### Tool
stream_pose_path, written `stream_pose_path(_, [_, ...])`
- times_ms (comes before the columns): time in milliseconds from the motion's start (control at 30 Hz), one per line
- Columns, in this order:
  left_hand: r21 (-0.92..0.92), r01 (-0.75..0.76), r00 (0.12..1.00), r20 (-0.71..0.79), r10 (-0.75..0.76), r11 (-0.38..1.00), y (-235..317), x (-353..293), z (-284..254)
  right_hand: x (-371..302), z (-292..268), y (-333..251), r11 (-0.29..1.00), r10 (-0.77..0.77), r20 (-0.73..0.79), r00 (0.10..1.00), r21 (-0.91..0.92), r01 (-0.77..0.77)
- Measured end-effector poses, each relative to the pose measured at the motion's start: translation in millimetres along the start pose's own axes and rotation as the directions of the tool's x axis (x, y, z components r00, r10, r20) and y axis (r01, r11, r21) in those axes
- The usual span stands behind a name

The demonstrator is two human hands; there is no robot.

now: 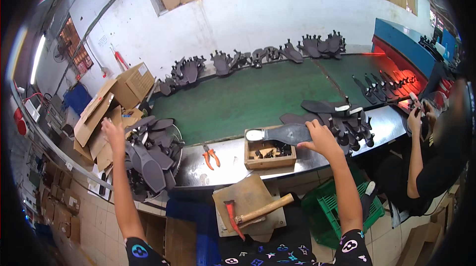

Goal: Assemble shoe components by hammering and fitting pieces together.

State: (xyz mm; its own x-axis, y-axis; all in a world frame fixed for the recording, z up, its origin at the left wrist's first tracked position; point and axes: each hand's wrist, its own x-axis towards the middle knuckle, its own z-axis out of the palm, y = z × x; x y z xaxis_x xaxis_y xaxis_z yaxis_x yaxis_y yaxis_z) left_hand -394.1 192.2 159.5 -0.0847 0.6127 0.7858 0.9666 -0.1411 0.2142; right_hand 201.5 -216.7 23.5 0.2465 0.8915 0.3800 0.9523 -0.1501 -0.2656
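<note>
My right hand [322, 140] grips the toe end of a dark grey shoe sole [287, 134], fingers on top and thumb along its near edge. The sole's white heel end [255, 135] points left, above a wooden box [270, 164] of small black parts. At the left, my left hand [114, 136] is raised with fingers stretched out and nothing visible in it. It is beside an opened cardboard box [94, 122] and a heaped pile of dark soles [146, 162]. Pliers with orange handles [211, 158] lie on the metal ledge between my arms.
A red-headed hammer [258, 210] rests on a pad before me. More heeled soles [342, 122] are piled right of the box. Behind runs a green conveyor belt [233, 97], with soles under a red-lit blue machine [404, 47]. A co-worker [421, 166] sits at right, by a green crate [329, 206].
</note>
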Motion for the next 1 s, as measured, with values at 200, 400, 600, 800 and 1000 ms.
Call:
stream_pose_path(200, [-0.577,-0.4,0.793,0.172,0.585,0.712,192,-163,-128,-27,-17,-19,0.991,-0.058,-0.286,0.957,-0.132,0.02])
stream_pose_path(400, [-0.73,0.625,0.626,0.68,0.381,0.277,215,-295,-143,-70,-9,-176,0.255,0.502,0.252,0.828,0.871,-0.42])
stream_pose_path(600, [-0.489,0.795,0.6,0.72,0.348,-0.36,221,-294,-168,-117,11,-208,0.491,-0.315,0.345,0.884,0.857,-0.159])
stream_pose_path(800, [-0.58,0.799,0.597,0.797,0.091,-0.16,188,-337,-194,-166,45,-136,0.977,-0.209,0.292,0.933,0.027,0.211])
stream_pose_path(1000, [-0.323,0.013,0.758,0.621,0.202,0.946,207,-405,-146,-283,31,-83,0.831,0.418,0.112,0.901,0.354,-0.43])
